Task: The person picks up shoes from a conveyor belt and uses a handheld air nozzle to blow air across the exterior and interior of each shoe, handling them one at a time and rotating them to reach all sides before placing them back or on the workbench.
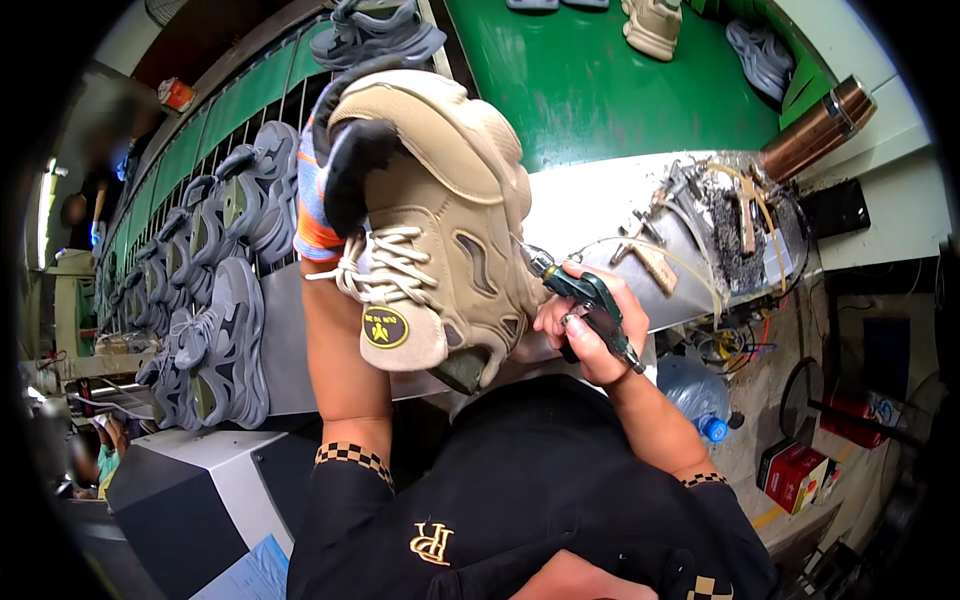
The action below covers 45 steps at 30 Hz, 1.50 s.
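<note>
A beige chunky sneaker (pixel 440 215) with cream laces and a round yellow-and-black tongue badge is held up in front of me, tongue end toward me. My left hand (pixel 352 175) grips it at its left side, in what looks like a black fuzzy glove with an orange-and-blue striped cuff. Most of those fingers are hidden. Closed around a small dark green spray gun (pixel 588 300) is my right hand (pixel 615 325). The gun's thin nozzle points at the sneaker's right side, very near the upper. Whether it touches, I cannot tell.
Grey sneakers (pixel 225 345) fill a wire rack at left. Beyond lies a green conveyor belt (pixel 600 100) with more shoes. The metal bench (pixel 590 200) carries grimy tools, a thin hose and a copper-coloured flask (pixel 820 130). A water jug (pixel 692 385) stands below at right.
</note>
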Available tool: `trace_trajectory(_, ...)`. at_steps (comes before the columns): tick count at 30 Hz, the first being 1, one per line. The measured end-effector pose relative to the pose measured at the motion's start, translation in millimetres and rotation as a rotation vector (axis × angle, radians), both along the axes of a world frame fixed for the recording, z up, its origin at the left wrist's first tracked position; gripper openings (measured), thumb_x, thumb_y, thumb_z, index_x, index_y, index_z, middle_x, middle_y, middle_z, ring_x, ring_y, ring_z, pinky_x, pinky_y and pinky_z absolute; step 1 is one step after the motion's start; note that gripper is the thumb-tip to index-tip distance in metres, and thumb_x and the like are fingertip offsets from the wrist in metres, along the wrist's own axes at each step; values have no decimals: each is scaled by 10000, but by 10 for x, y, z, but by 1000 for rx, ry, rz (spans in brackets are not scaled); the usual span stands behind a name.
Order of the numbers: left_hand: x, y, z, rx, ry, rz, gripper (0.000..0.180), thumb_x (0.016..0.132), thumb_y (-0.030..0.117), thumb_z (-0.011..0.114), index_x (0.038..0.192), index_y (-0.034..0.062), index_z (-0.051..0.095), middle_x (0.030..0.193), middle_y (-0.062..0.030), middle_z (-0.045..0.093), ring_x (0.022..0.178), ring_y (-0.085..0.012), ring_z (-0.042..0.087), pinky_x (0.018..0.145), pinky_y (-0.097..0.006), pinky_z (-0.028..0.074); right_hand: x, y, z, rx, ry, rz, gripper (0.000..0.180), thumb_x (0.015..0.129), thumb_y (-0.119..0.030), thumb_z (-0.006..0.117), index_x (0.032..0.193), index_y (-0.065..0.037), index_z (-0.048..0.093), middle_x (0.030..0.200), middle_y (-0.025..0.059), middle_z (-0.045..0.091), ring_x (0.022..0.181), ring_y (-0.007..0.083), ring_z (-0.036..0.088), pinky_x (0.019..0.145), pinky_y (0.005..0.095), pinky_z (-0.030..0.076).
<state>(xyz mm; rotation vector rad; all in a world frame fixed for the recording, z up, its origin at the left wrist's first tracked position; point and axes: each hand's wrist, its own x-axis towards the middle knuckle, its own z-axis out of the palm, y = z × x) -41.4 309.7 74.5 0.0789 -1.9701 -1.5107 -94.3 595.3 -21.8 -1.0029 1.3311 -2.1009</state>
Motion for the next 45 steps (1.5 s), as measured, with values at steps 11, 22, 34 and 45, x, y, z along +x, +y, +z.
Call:
trace_trajectory(11, 80, -21, -220, 308, 70, -48, 500, 876, 337, 611, 1252, 12, 556, 1161, -120, 630, 1020, -220, 625, 907, -373, 506, 238, 66, -278, -103, -3, 10, 390, 845, -11, 531, 1222, 86, 505, 680, 81, 610, 578, 130, 606, 566, 263, 504)
trace_trajectory(22, 348, -123, -646, 804, 323, -62, 506, 891, 371, 580, 1254, 18, 559, 1209, -135, 617, 1080, -253, 611, 962, -416, 484, 232, 165, -370, 9, -295, 123, 464, 874, -94, 533, 1289, 92, 440, 713, 100, 544, 572, 148, 539, 667, 364, 532)
trace_trajectory(34, 1854, -159, -1146, 837, -36, 134, 624, 972, 507, 394, 1373, 32, 456, 1371, -157, 507, 1255, -288, 486, 1101, -425, 350, 285, -147, -295, 71, -538, 169, 437, 878, -30, 518, 1298, 61, 444, 811, 79, 538, 596, 102, 515, 636, 306, 500)
trace_trajectory(45, 2651, 1342, -810, 992, -560, 679, 597, 960, 462, 500, 1400, 70, 400, 1316, -118, 543, 1142, -270, 587, 901, -416, 550, 446, -319, -307, 189, -340, 113, 408, 886, -18, 528, 1278, 46, 431, 864, 46, 552, 673, 77, 538, 617, 233, 462)
